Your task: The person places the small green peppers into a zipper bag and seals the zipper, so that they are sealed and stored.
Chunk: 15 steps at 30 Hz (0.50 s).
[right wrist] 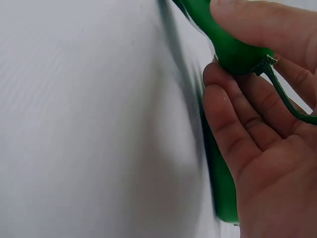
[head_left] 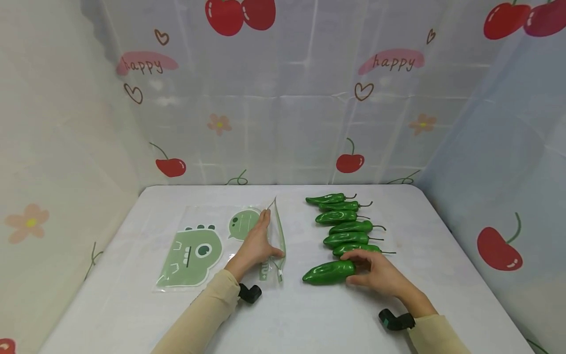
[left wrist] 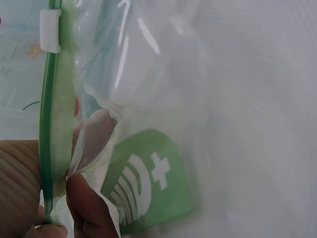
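1. Head view: from where I stand, a clear plastic bag (head_left: pixel 194 258) lies on the left half of the white tabletop (head_left: pixel 300 319), printed with a green one-eyed creature and a smaller green speech-bubble shape.
2. The left hand (head_left: pixel 254 246) is at the bag's right end, touching the plastic; its fingers reach out fairly straight with the thumb spread away from them, so it looks released.
3. Beside that hand, the bag's green edge strip (head_left: pixel 282 236) bows outward to the right.
4. The left wrist view shows a white slider (left wrist: pixel 49 30) on this strip, and clear film covering part of the hand.
5. The right hand (head_left: pixel 376 275) is grasping a large green pepper (head_left: pixel 329 273) by its stem end, the tip pointing left. Whether the pepper touches the cloth, I cannot tell.
6. In the right wrist view the thumb presses one side of it, fingers lie opposite, and the stem curves over the palm.
7. Just beyond, six other green peppers (head_left: pixel 346 239) form a column, stems to the right; the nearest is partly covered by the right hand's fingers.
8. Cream sleeves (head_left: pixel 208 307) cover both forearms, and a pale backdrop (head_left: pixel 283 137) with cherries, hearts and "happy" surrounds the tabletop.
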Each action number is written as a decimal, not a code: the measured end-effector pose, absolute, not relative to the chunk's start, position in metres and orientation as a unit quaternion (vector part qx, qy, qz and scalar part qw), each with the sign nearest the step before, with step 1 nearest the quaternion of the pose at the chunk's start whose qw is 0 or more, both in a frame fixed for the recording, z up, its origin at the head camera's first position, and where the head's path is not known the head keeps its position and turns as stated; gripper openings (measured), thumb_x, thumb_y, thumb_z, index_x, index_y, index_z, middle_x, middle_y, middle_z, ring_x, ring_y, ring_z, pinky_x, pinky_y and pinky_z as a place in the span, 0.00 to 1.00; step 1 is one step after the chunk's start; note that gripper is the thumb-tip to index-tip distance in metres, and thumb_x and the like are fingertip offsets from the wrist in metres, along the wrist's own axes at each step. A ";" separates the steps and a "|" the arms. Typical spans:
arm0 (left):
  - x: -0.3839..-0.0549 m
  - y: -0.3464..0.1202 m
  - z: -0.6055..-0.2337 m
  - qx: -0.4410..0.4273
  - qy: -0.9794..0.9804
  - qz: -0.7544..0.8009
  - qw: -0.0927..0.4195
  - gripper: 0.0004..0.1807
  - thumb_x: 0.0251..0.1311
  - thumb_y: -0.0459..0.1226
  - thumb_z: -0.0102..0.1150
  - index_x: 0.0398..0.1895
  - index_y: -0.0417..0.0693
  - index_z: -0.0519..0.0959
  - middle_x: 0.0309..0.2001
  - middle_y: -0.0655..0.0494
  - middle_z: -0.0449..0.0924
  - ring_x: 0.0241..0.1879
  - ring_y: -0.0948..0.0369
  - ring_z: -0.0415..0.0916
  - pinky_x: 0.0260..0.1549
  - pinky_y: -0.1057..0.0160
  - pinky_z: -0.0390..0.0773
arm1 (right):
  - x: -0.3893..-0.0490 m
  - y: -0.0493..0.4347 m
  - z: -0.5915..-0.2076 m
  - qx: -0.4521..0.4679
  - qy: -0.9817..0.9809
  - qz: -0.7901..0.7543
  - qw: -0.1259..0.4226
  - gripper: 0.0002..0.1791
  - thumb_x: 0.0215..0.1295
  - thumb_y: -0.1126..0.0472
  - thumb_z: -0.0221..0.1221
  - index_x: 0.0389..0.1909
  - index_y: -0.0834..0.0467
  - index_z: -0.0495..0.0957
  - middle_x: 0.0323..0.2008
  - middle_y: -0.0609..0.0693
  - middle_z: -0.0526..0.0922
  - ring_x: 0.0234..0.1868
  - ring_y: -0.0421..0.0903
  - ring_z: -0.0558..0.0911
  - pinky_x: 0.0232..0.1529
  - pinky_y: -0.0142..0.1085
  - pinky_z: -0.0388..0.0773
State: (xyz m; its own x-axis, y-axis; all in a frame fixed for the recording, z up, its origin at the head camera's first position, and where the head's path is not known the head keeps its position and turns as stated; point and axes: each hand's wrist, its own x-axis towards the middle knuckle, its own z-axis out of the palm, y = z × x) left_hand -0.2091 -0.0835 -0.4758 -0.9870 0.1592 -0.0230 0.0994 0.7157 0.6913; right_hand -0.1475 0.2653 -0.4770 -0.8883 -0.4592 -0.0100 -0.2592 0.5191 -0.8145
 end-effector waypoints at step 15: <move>-0.210 -0.084 -0.475 0.069 0.928 0.363 0.042 0.76 0.35 0.41 0.89 0.85 0.45 0.43 0.84 0.44 0.42 0.80 0.40 0.52 0.77 0.43 0.59 | -0.164 0.247 -0.462 -0.161 0.857 -0.485 0.066 0.27 0.58 0.57 0.76 0.58 0.52 0.81 0.58 0.54 0.83 0.54 0.49 0.86 0.54 0.36 0.85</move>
State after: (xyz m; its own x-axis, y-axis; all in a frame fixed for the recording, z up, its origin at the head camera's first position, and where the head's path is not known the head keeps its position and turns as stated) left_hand -0.2103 -0.0836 -0.4749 -0.9871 0.1575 -0.0277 0.0968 0.7264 0.6804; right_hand -0.1637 0.2468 -0.4624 -0.9393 -0.3405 0.0429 -0.2119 0.4772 -0.8529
